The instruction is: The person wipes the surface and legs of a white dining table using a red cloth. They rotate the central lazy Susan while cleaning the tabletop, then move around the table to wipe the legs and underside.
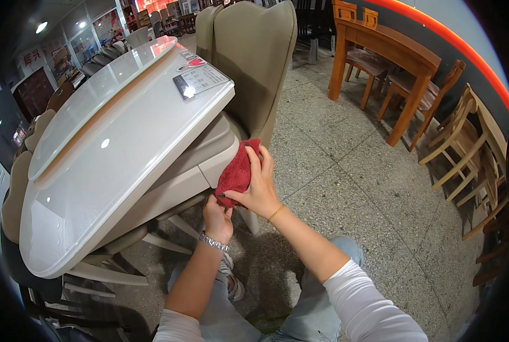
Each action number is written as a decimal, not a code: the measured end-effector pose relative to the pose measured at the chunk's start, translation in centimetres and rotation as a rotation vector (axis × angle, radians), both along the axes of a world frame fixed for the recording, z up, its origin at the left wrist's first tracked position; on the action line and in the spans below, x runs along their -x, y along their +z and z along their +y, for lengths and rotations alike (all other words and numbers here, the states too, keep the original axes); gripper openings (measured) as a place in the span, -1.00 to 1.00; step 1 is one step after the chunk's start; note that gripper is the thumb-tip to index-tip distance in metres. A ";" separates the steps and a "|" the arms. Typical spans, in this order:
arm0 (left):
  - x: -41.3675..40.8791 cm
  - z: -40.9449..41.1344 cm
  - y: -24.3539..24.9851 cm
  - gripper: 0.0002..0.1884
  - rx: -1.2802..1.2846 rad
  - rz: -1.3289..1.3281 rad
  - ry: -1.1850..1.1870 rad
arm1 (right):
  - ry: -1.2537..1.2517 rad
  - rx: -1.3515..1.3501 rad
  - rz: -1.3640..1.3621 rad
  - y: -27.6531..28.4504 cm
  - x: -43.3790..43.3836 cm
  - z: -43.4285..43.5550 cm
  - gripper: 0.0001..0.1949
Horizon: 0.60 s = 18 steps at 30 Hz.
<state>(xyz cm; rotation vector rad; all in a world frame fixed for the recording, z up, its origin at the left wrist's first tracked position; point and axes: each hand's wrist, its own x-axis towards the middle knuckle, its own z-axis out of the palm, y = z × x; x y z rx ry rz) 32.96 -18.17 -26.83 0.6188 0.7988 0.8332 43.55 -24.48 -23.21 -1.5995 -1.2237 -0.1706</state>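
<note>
A red cloth (236, 173) lies against the white corner of the frame (218, 164) below a glossy white tabletop (122, 141). My right hand (258, 184) is spread over the cloth and grips it, its thumb at the lower edge and its fingers at the upper right. Just below, my left hand (219, 220) touches the cloth's lower end, its fingers partly hidden under the cloth and the frame; whether it pinches the cloth is unclear. A raised round turntable (105, 102) sits on the tabletop.
Upholstered chairs (254, 55) stand at the table's far end, others along its left side and beneath it. A printed card (201, 81) lies on the tabletop corner. To the right are a wooden table (387, 40), wooden chairs (434, 98) and speckled stone flooring (344, 179).
</note>
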 end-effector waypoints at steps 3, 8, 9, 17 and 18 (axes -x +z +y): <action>0.1 0.0 -0.2 -0.75 -0.011 -0.010 -0.014 | 0.080 -0.117 0.097 -0.7 0.4 0.9 0.09; 0.1 0.5 -0.8 -0.79 0.040 -0.034 0.000 | 0.097 -0.150 0.237 -3.3 1.1 1.8 0.03; 0.2 0.5 -0.9 -0.78 0.028 -0.028 -0.018 | 0.081 -0.135 0.256 -4.2 1.2 1.9 0.02; -0.1 0.4 -1.7 -0.78 0.058 0.067 -0.070 | -0.003 -0.077 0.312 -8.7 1.5 2.1 -0.06; -0.2 0.3 -1.8 -0.79 0.057 0.088 -0.065 | -0.008 -0.061 0.315 -9.1 1.5 2.1 -0.07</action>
